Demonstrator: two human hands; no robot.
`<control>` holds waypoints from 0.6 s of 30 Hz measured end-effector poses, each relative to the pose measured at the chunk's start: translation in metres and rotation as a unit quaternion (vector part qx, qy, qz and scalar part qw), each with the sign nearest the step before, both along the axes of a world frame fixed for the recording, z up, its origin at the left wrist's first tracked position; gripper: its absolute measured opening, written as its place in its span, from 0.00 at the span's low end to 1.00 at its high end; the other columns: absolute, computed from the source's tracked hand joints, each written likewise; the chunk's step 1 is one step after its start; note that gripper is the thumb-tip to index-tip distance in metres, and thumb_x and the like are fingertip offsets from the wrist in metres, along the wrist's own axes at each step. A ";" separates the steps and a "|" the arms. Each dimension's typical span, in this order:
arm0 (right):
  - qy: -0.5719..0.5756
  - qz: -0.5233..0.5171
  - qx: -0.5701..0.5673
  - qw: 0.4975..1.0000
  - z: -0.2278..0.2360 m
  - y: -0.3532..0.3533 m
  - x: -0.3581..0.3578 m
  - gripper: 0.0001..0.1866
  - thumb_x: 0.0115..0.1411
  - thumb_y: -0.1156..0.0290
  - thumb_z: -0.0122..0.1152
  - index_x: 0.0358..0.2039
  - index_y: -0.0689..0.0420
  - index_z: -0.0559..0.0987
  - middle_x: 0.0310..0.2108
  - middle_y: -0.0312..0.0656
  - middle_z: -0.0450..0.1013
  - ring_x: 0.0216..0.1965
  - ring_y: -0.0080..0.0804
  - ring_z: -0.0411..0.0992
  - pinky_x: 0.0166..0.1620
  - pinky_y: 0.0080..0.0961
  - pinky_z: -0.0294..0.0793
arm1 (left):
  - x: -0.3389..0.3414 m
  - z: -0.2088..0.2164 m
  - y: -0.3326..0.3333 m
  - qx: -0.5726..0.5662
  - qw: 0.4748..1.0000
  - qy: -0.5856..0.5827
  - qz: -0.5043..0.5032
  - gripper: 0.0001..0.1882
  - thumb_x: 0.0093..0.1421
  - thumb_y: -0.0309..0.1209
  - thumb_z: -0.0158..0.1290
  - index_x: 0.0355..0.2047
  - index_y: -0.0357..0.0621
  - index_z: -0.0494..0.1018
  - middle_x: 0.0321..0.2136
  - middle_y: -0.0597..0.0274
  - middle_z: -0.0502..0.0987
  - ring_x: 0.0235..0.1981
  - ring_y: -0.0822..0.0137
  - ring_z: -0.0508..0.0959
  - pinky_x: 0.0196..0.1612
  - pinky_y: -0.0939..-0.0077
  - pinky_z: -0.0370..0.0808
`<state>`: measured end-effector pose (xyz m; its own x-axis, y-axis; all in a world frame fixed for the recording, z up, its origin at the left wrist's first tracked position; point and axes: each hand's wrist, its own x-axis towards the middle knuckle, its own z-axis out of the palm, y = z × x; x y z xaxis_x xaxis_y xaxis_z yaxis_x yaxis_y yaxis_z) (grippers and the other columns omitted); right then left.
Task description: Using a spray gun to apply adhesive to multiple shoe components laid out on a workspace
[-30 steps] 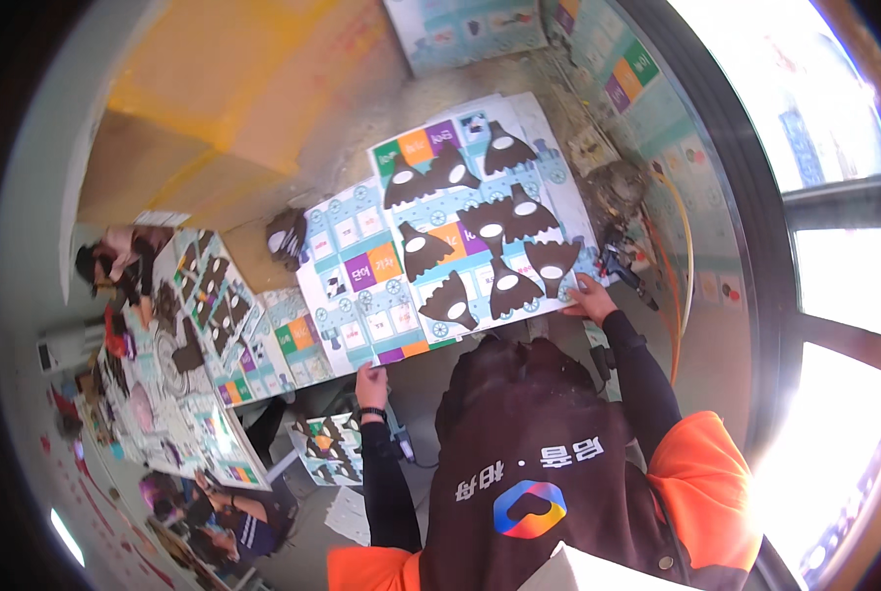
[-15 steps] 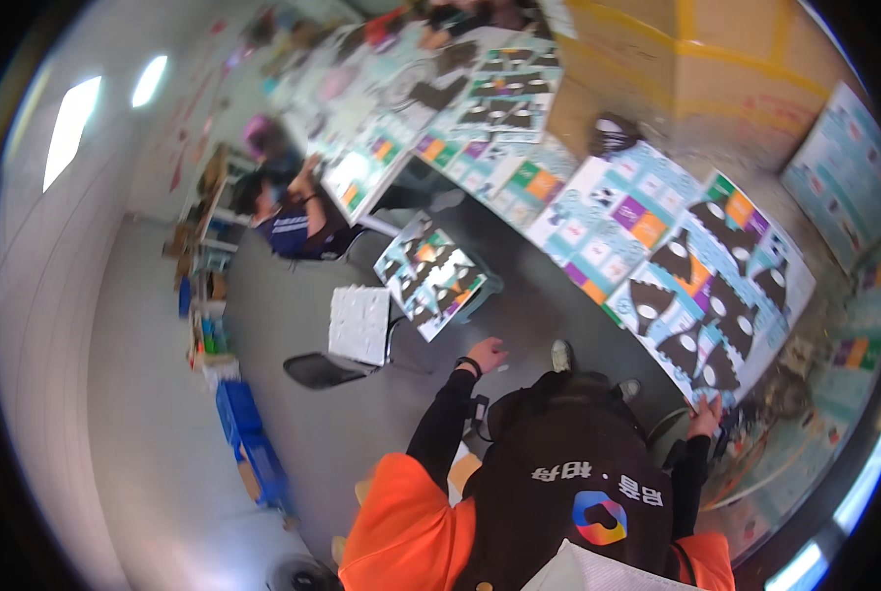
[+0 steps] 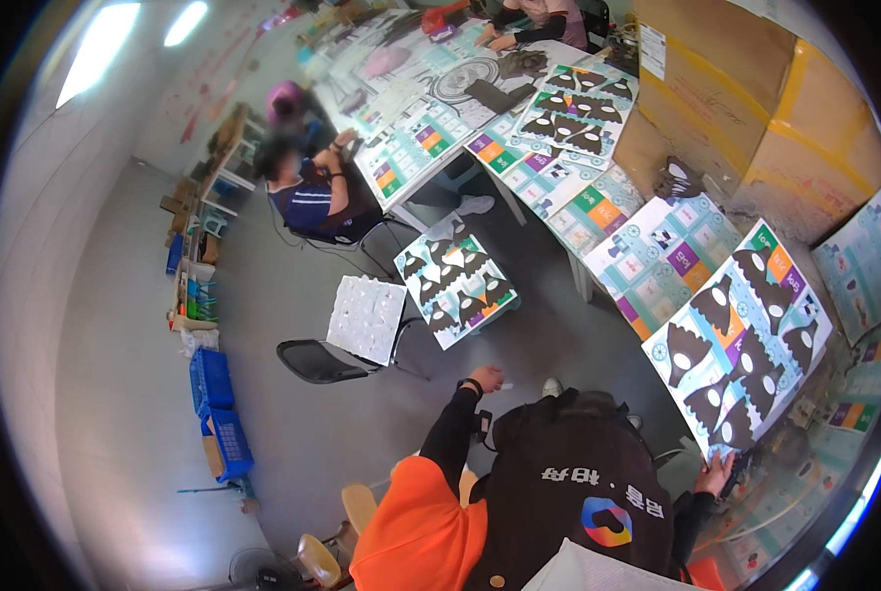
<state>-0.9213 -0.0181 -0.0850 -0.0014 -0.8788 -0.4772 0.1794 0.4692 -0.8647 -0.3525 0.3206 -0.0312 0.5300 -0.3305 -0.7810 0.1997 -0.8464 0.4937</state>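
Note:
My right hand (image 3: 714,474) has its fingers closed on the near corner of a colourful printed board (image 3: 689,412). Several flat black pieces (image 3: 750,362) with scalloped edges and white ovals lie spread over this board. My left hand (image 3: 487,378) hangs over the floor with its fingers loosely stretched and nothing visible in them. Just past its fingertips is a small white thing (image 3: 506,386), too small to name. Ahead of that hand, a second printed board (image 3: 487,317) with similar black pieces rests on a low stool.
A black folding chair (image 3: 324,366) carries a white bumpy sheet (image 3: 366,320). Worktables with a printed covering (image 3: 598,219) run along the right and back, beside large cardboard boxes (image 3: 711,108). A seated person (image 3: 312,192) works at the back table. Blue crates (image 3: 212,382) line the left.
The view has shifted and become sharper, showing more of the back table and another person's arms there. My right hand stays at the board's corner; my left still hangs free.

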 end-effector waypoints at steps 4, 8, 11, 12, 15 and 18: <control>0.020 0.043 -0.013 0.999 0.071 0.017 0.030 0.26 0.61 0.75 0.54 0.59 0.57 0.62 0.38 0.36 0.71 0.29 0.23 0.72 0.21 0.15 0.61 | 0.070 -0.022 0.018 -0.028 0.999 0.016 0.043 0.21 0.55 0.36 0.54 0.47 0.37 0.70 0.27 0.59 0.79 0.23 0.68 0.78 0.26 0.77 0.74; 0.001 0.078 -0.002 0.997 0.120 0.017 0.066 0.25 0.60 0.77 0.52 0.58 0.56 0.62 0.34 0.36 0.71 0.26 0.20 0.71 0.18 0.13 0.61 | 0.114 -0.030 0.033 -0.033 0.996 -0.032 0.080 0.18 0.55 0.35 0.53 0.42 0.37 0.72 0.25 0.60 0.78 0.22 0.67 0.78 0.25 0.76 0.73; 0.011 0.118 0.000 0.993 0.158 0.023 0.087 0.25 0.60 0.78 0.51 0.59 0.56 0.62 0.34 0.36 0.71 0.26 0.20 0.70 0.18 0.13 0.60 | 0.138 0.015 -0.008 -0.052 0.990 -0.057 0.117 0.14 0.56 0.35 0.51 0.38 0.38 0.73 0.24 0.59 0.77 0.22 0.66 0.77 0.24 0.75 0.73; -0.015 0.130 0.002 0.991 0.157 0.017 0.095 0.25 0.61 0.77 0.50 0.59 0.55 0.61 0.35 0.36 0.71 0.25 0.20 0.70 0.18 0.14 0.60 | 0.143 0.023 -0.007 -0.050 0.985 -0.104 0.128 0.12 0.56 0.34 0.49 0.36 0.39 0.73 0.24 0.59 0.77 0.22 0.66 0.77 0.24 0.75 0.73; 0.010 0.154 0.014 0.988 0.178 -0.007 0.176 0.26 0.61 0.77 0.50 0.60 0.55 0.61 0.35 0.36 0.70 0.24 0.19 0.68 0.18 0.13 0.60 | 0.198 -0.004 0.062 -0.122 0.960 0.017 0.250 0.12 0.58 0.34 0.48 0.37 0.39 0.72 0.29 0.57 0.78 0.26 0.66 0.78 0.26 0.74 0.73; -0.004 0.216 -0.024 0.976 0.175 -0.027 0.241 0.19 0.62 0.77 0.50 0.54 0.55 0.65 0.29 0.35 0.71 0.19 0.20 0.69 0.15 0.13 0.57 | 0.190 -0.008 0.071 -0.169 0.969 0.027 0.179 0.16 0.60 0.35 0.48 0.45 0.40 0.68 0.38 0.56 0.77 0.34 0.67 0.77 0.33 0.75 0.74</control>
<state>-0.6804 -0.0446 0.0904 0.3770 -0.8185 -0.4336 -0.0196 0.4610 -0.8872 -0.1628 0.3917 -0.0393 0.6192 -0.3751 -0.6898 0.4834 -0.5102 0.7113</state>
